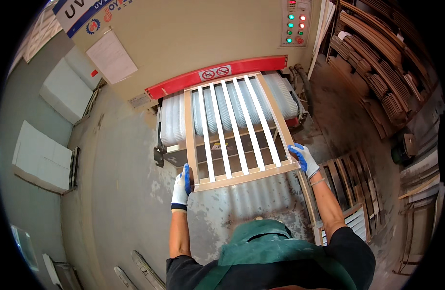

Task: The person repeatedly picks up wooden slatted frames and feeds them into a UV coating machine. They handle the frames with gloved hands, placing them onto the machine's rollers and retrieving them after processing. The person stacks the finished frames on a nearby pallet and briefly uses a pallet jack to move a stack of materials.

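A: Starting at the left, what has the left hand (181,186) got?

B: It is gloved, white with blue fingers, and closed around the near left corner of the slatted wooden frame (237,130). The fingers wrap the side rail, so the grip looks firm.

A: And the frame itself?

B: It lies flat, its far end resting on the ribbed conveyor belt (174,121) at the mouth of the big beige machine (193,38), just under the red guard bar (217,75). The near end hangs out past the belt, which seems to be why both hands carry it.

A: The right hand (304,159)?

B: Also gloved, clasped over the near right corner. Holding opposite corners likely keeps the frame level and square to the opening.

A: Further right?

B: More slatted frames (350,193) stacked on the floor, and curved wooden pieces (377,63) piled beyond.
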{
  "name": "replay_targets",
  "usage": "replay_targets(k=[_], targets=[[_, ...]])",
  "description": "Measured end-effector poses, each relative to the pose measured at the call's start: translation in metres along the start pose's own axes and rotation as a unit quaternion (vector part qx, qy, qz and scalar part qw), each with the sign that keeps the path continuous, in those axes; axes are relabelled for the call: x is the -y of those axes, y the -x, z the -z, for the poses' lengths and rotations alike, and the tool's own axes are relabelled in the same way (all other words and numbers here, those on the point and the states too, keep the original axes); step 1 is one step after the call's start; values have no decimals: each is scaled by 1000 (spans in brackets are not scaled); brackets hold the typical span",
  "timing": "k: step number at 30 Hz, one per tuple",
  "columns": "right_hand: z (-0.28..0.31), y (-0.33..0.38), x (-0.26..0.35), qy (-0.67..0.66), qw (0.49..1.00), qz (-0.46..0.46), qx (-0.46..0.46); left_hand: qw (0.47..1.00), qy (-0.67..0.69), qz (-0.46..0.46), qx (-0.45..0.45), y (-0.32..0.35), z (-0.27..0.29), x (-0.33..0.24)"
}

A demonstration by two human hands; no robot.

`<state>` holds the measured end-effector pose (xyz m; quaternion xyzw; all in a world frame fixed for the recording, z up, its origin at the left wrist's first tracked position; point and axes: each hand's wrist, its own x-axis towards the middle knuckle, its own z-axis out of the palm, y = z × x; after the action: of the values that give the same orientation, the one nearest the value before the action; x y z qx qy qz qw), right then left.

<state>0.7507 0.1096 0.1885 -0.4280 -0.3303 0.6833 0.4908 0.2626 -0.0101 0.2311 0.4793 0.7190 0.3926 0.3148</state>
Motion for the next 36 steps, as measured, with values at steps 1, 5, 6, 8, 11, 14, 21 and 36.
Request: replay_targets(k=[1, 5, 6, 8, 11, 14, 21, 36], targets=[[0, 0, 1, -12, 1000, -12, 7, 994, -46, -90, -40, -7, -4, 5], [4, -9, -5, 38, 999, -1, 13, 971, -133, -185, -73, -35, 0, 39], [3, -5, 0, 25, 999, -36, 12, 978, -112, -168, -51, -38, 1, 43], [-8, -3, 5, 24, 997, -74, 12, 985, -54, -159, -44, -40, 2, 50], [0, -1, 10, 67, 995, -67, -20, 996, 85, 32, 16, -36, -16, 19], [-5, -4, 7, 102, 991, -77, -29, 993, 71, 88, 41, -13, -19, 6], [-11, 13, -8, 166, 984, -50, -27, 998, -58, -9, 2, 29, -13, 6], [-24, 131, -41, 174, 980, -72, -64, 970, -189, 130, -82, 141, 3, 2]])
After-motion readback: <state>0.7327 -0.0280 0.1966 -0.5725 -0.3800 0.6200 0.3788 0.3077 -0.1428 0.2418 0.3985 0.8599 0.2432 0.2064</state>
